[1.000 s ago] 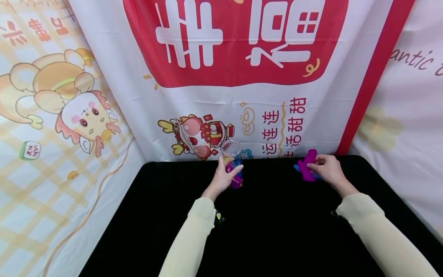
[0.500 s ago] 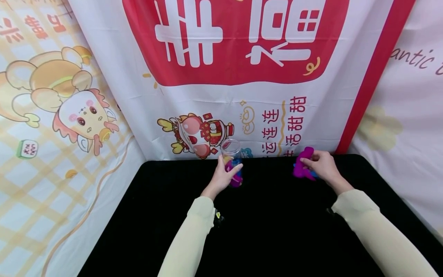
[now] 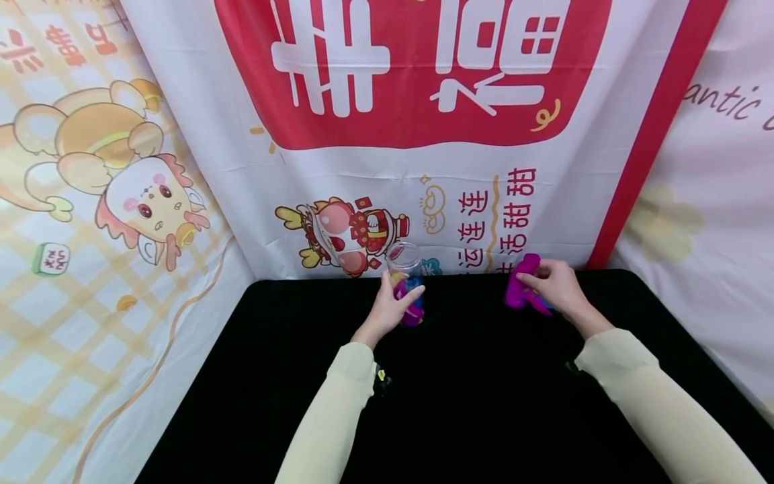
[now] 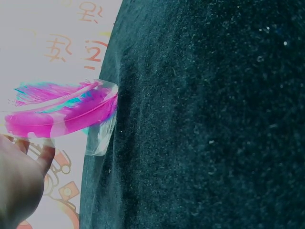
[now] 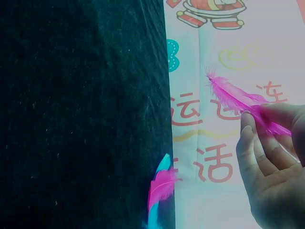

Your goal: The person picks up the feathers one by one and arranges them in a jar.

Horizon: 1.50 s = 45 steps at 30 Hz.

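Right hand (image 3: 559, 288): I see its fingertips (image 5: 246, 118) drawn into a narrow pinch on 1 magenta feather (image 5: 233, 94), which extends past the grip on both sides. The other fingers bend loosely beside it. Near this hand, along the far edge at the right, I find 1 loose magenta feather (image 5: 162, 187) lying across blue plumage (image 5: 153, 217).

Left hand (image 3: 385, 310): I see thumb and fingers curled round a clear cup (image 3: 404, 259), spaced to its width. The cup stands upright near the far edge, to the left of the right hand and well apart from it. Through its wall I make out magenta feathers (image 4: 62, 121), blue feathers (image 3: 415, 285) and a yellowish patch (image 3: 397, 277) that I cannot identify.

Outward from the hands, 2 pale sleeves (image 3: 329, 417) reach in from the near side, and a dark band (image 3: 382, 384) with a yellow mark shows at the left wrist. Below both arms I see a black tabletop (image 3: 459, 403). Beyond it hangs a white cloth (image 3: 562, 195) with a red panel (image 3: 411, 81); a checked cloth (image 3: 66, 282) flanks it on the left, a pale cloth (image 3: 719, 282) on the right.
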Tool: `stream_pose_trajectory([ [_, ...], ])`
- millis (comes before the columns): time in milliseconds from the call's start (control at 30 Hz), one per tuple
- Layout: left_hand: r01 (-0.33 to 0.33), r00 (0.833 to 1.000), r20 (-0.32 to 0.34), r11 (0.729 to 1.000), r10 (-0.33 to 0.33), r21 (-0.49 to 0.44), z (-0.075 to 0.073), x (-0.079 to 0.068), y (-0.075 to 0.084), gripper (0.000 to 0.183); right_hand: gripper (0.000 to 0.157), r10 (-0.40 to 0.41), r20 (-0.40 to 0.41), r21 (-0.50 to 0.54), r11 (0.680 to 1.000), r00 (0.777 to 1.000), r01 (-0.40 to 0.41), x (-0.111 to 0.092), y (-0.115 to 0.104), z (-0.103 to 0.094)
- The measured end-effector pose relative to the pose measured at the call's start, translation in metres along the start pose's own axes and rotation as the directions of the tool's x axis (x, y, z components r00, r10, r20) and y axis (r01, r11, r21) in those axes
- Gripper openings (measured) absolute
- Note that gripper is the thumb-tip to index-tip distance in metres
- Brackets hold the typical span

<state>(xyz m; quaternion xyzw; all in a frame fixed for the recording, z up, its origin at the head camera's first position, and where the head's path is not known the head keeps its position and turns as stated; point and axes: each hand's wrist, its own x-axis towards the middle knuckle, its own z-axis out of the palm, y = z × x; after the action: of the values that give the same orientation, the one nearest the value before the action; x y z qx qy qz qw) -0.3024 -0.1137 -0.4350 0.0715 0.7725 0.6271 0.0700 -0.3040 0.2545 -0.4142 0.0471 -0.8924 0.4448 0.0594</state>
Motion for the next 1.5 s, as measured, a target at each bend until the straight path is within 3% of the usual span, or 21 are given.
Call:
stream_pose_trajectory([
  [167,-0.004,1.000,-0.023,1.000,0.004,-0.016,0.002,0.013,-0.021,0.076,0.028,0.002,0.020,0.039,0.999,1.000,-0.003,-0.001,-0.007,0.002],
  [333,-0.039,0.998,-0.043,0.999,0.038,-0.008,0.004,0.015,-0.028,0.076,0.027,-0.006,0.011,0.024,1.000,1.000,0.006,0.000,-0.012,0.003],
  [1033,-0.063,0.996,-0.065,0.998,0.064,0.013,0.003,0.016,-0.029,0.076,0.027,-0.033,-0.012,-0.054,0.998,0.999,0.033,0.004,-0.025,0.008],
  [1367,-0.024,0.999,-0.031,1.000,0.024,-0.001,0.001,0.018,-0.028,0.076,0.028,-0.032,0.007,-0.018,0.999,0.999,0.032,0.003,-0.039,0.009],
  [1500,-0.003,1.000,-0.005,1.000,0.003,0.002,0.000,0.014,-0.019,0.076,0.028,-0.042,0.012,-0.010,0.999,0.999,0.042,0.003,-0.043,0.011],
])
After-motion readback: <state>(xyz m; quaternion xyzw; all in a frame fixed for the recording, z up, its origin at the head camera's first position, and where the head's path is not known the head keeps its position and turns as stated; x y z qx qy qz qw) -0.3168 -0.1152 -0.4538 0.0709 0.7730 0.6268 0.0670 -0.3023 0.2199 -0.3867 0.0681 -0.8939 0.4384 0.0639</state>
